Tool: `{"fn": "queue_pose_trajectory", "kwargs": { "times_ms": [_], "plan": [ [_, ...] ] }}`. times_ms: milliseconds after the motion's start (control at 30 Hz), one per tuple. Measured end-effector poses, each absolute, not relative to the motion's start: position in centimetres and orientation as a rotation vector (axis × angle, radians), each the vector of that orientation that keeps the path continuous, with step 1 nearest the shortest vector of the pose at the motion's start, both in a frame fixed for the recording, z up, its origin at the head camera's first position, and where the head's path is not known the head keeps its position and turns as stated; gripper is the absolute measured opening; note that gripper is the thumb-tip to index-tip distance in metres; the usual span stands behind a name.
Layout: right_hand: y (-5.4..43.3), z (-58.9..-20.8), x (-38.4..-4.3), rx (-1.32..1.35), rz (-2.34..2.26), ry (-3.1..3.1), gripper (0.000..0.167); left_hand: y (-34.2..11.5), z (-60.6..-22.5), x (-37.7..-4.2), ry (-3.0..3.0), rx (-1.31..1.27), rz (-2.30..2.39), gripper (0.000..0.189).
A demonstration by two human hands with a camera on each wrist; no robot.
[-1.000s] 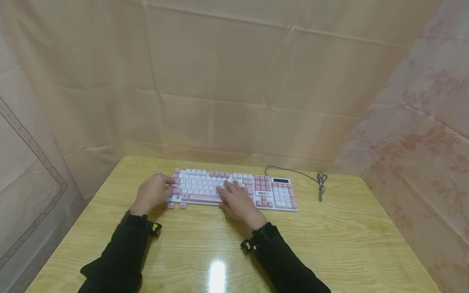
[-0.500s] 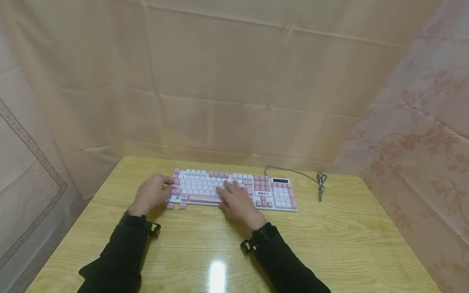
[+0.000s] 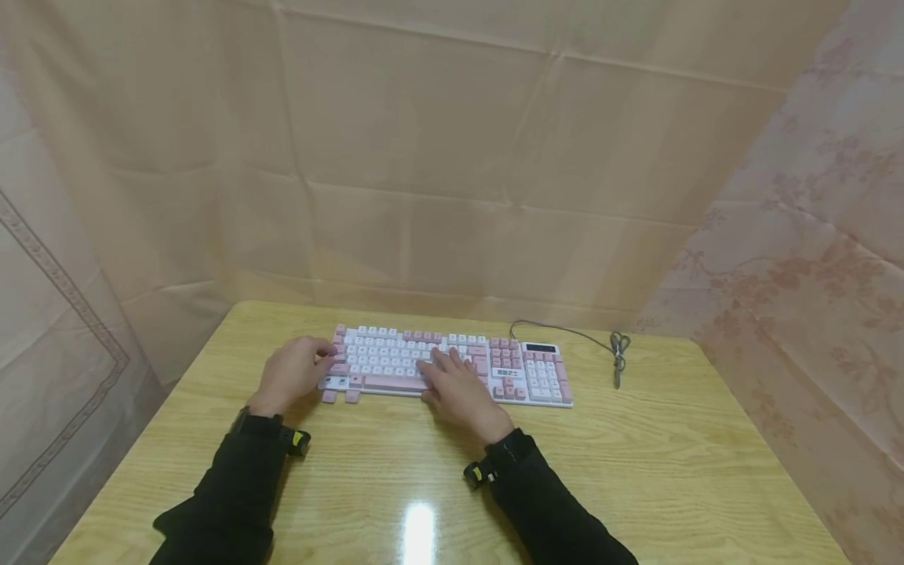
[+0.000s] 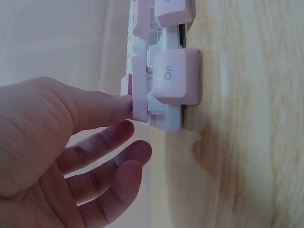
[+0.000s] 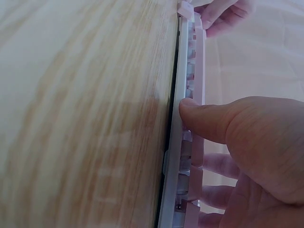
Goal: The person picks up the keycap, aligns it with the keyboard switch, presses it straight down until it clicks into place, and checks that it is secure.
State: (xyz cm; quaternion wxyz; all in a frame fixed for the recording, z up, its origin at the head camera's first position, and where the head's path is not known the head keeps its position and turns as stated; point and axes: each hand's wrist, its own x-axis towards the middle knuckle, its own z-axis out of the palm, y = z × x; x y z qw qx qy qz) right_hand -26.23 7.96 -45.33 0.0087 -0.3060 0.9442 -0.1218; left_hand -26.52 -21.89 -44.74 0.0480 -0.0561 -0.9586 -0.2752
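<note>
A pink-and-white keyboard lies on the table. At its left end my left hand pinches a pink keycap; the thumb shows on it, while the index finger is hidden in the left wrist view. The other left fingers hang loosely curled below. Over the middle-right keys my right hand rests with fingers spread, its thumb against the front edge. Two pink keycaps lie before the keyboard's front left corner: a Ctrl keycap and another keycap. White key mounts show bare behind them.
A grey cable runs from the keyboard's back to a tied bundle on the right. The wooden table ends at a beige cloth behind. Patterned cloth hangs at both sides.
</note>
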Motion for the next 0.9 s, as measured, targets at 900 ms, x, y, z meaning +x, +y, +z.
{"fn": "queue_pose_trajectory", "kwargs": {
  "times_ms": [900],
  "plan": [
    [7.97, -45.46, -26.39, -0.955, -0.376, 2.954, 0.052, -21.93, -44.75, -26.52, -2.928, -0.15, -0.864, 0.013]
  ]
}}
